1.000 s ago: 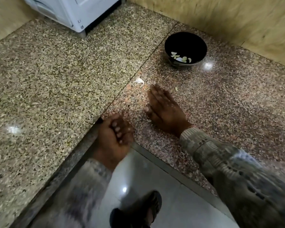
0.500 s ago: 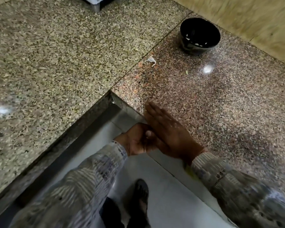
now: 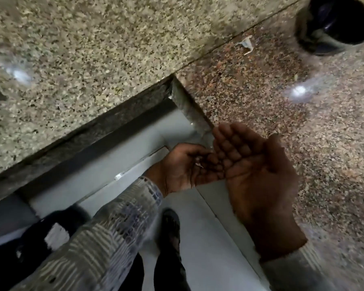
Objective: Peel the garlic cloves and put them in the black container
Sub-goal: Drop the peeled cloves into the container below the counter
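The black container stands on the reddish granite counter at the top right; motion blur hides what is in it. A white scrap of garlic skin lies on the counter to its left. My left hand is cupped palm up just below the counter's front edge, with a small white fleck of skin in the palm. My right hand is flat with its fingers together, its fingertips over the left palm, and holds nothing. No whole garlic clove shows.
A paler speckled granite slab fills the left, meeting the reddish one at an inner corner. Below the edge are pale floor tiles and my dark shoe. The whole frame is blurred.
The right hand slid from the counter near the container back to the front edge, to the cupped left hand. The view dropped, so the container moved to the top right corner.
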### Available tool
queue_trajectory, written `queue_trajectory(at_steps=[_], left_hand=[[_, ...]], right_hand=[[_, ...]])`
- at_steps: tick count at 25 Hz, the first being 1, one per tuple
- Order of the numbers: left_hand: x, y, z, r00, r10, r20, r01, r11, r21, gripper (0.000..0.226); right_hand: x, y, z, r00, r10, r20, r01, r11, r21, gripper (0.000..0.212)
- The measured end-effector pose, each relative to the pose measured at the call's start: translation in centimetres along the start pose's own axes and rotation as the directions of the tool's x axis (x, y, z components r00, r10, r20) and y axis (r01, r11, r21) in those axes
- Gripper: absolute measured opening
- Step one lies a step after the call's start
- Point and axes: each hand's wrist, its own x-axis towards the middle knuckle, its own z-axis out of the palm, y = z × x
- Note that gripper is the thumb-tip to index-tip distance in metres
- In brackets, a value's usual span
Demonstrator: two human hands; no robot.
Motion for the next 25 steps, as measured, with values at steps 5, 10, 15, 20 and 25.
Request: queue_trajectory(at_steps=[5,10,15,20,25], left_hand=[[-6.0,-3.7,-8.7,0.98,0.163,-0.117,-0.187,0.952,-0.242,0.036],[-12.8,-10.5,-20.6,0.879,0.298,-0.372,-0.451,0.772,-0.447,0.038],[-18.3,-19.7,-33.1,0.75,0.323,-0.578,-0.645,0.554,-0.527,0.037],[-19.3,-28.3,-45.6,0.66,0.282,-0.696,-0.747,0.345,-0.568,0.047],[-18.6,-34.5,-58.4,0.505,0.111,-0.856,-0.856,0.196,-0.479,0.05]], right_hand=[[1.2,8.6,2.3,0.941,0.337,0.033,-0.32,0.854,0.41,0.049],[0.6,22.3,4.5,0.793,0.608,0.02,-0.582,0.748,0.321,0.043],[-1.5,38.6,5.1,0.645,0.764,0.01,-0.76,0.64,0.113,0.037],[-4.9,56.6,3.5,0.564,0.826,-0.015,-0.803,0.544,-0.243,0.028],[-8.8,73.7,0.9,0.605,0.788,0.109,-0.197,0.281,-0.939,0.034]])
